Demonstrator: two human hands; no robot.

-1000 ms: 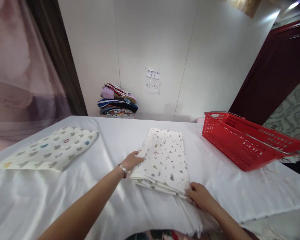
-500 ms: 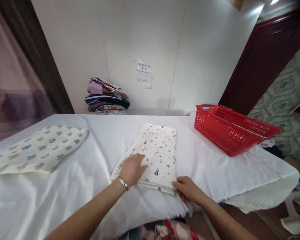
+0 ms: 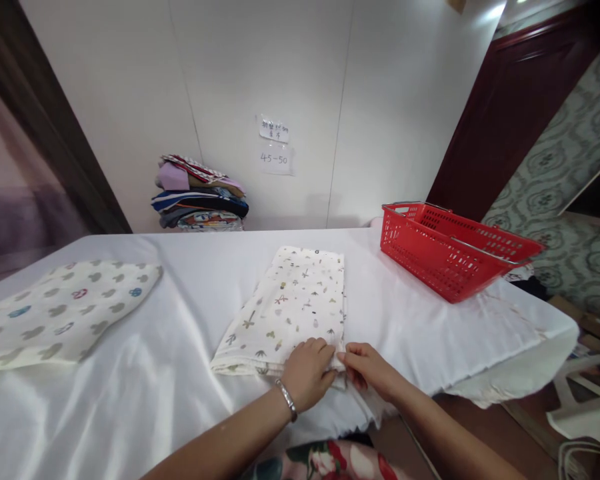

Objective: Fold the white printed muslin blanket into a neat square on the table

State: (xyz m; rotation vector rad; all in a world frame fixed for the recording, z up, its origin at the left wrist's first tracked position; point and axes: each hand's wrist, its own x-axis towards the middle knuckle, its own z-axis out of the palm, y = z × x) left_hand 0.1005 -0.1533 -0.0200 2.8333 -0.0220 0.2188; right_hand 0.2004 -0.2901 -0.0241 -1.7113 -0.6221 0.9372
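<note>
Beside the red basket [image 3: 450, 250], my left hand [image 3: 307, 373] and right hand [image 3: 367, 367] pinch the near edge of the folded printed cloth [image 3: 290, 307], and uneven tugging could, I judge, slide its layers askew.

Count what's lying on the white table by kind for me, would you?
Folded patterned cloths: 2, the small-print cloth gripped at its near edge by the left hand and right hand, and the grey-print cloth at the left
Red basket: 1
Total: 3
</note>
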